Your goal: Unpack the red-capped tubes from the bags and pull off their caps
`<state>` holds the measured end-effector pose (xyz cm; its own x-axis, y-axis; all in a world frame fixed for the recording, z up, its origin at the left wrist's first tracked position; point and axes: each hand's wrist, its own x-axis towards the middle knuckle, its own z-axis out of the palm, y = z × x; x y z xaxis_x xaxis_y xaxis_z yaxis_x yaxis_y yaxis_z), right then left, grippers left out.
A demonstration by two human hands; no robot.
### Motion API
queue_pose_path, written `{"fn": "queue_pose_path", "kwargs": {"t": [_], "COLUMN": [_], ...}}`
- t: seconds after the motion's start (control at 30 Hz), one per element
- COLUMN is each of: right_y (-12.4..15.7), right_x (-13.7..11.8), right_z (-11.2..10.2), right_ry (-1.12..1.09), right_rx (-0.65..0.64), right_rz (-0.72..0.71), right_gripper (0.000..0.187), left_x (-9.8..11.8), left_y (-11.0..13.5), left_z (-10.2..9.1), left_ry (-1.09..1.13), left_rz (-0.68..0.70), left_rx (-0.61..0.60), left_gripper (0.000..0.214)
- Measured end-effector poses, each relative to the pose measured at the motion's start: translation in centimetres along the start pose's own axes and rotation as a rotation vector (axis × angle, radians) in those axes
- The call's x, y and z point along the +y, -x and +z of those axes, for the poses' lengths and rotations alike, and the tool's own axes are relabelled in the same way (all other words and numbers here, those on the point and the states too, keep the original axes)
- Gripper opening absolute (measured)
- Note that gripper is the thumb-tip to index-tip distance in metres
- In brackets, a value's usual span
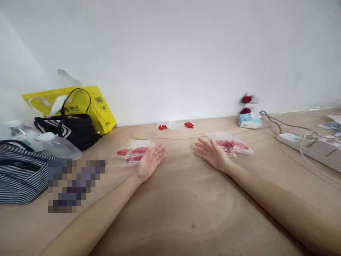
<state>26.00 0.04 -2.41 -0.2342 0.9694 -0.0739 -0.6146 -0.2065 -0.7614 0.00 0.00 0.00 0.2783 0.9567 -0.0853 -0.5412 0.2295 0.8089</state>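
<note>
My left hand (149,160) lies palm up on the wooden table (181,206), fingers stretched out, holding nothing. Just left of it sit clear plastic bags of small red pieces (131,153), touching or nearly touching its fingers. My right hand (211,153) also rests palm up and open, empty. Beside its fingers on the right lies another stack of clear bags with red pieces (233,145). Farther back by the wall lie two small loose heaps of red pieces (189,124) (162,127).
At the left stand a yellow bag (102,108), a black handbag (77,129), clear plastic bottles (57,145) and a striped bag (21,174). A blue-white box with red items (249,119) sits by the wall. Cables and a power strip (290,137) lie at the right.
</note>
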Motion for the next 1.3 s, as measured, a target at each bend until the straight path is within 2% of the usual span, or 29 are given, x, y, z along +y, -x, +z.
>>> {"fn": "queue_pose_path", "kwargs": {"t": [0.2,0.3,0.37,0.4,0.47,0.53,0.6,0.67,0.73,0.8,0.87,1.0,1.13,1.2,1.3], "right_y": [-0.4,-0.6,-0.6,-0.6,-0.5,-0.2,0.2,0.5,0.7,0.8,0.7,0.6,0.6,0.6,0.6], "right_x": [-0.1,0.0,0.3,0.4,0.8,1.2,1.6,2.0,2.1,2.2,2.1,2.0,1.9,1.9,1.9], "right_z": [-0.9,-0.9,-1.0,-1.1,-1.2,-1.3,-1.2,-1.0,-0.8,-0.6,-0.6,-0.6,-0.6,-0.5,-0.5], "right_ry": [-0.024,0.020,0.088,0.156,0.415,0.816,1.216,1.484,1.624,1.690,1.723,1.755,1.764,1.767,1.763], "right_rx": [0.049,0.053,0.052,0.061,0.091,0.075,-0.022,-0.140,-0.200,-0.214,-0.215,-0.221,-0.237,-0.235,-0.234], "right_rz": [0.065,0.049,-0.002,-0.043,-0.161,-0.321,-0.484,-0.599,-0.647,-0.659,-0.656,-0.639,-0.637,-0.635,-0.631], "right_gripper": [0.051,0.048,0.049,0.049,0.047,0.040,0.034,0.031,0.031,0.032,0.032,0.033,0.033,0.033,0.032], "left_x": [0.5,0.2,0.1,0.2,0.7,1.8,3.4,5.1,6.5,7.4,7.7,7.6,7.7,7.7,6.8], "left_y": [-0.2,-0.2,-0.3,-0.4,-0.5,-0.5,-0.2,0.2,0.6,0.8,0.8,0.3,-0.2,-0.1,0.1], "left_z": [-0.7,-0.5,-0.5,-0.6,-1.0,-1.7,-2.7,-3.9,-5.1,-6.2,-6.9,-7.5,-7.3,-6.8,-5.1], "left_ry": [0.026,-0.025,-0.142,-0.258,-0.644,-1.170,-1.662,-1.969,-2.105,-2.150,-2.166,-2.133,-2.069,-2.054,-1.929], "left_rz": [-0.142,-0.126,-0.075,-0.027,0.140,0.370,0.552,0.553,0.430,0.335,0.324,0.401,0.416,0.455,0.627], "left_rx": [0.073,0.059,0.045,0.042,0.058,0.087,0.098,0.086,0.054,-0.028,-0.087,-0.125,-0.197,-0.158,0.021], "left_gripper": [0.066,0.067,0.066,0.063,0.054,0.039,0.028,0.030,0.043,0.057,0.060,0.045,0.037,0.035,0.034]}}
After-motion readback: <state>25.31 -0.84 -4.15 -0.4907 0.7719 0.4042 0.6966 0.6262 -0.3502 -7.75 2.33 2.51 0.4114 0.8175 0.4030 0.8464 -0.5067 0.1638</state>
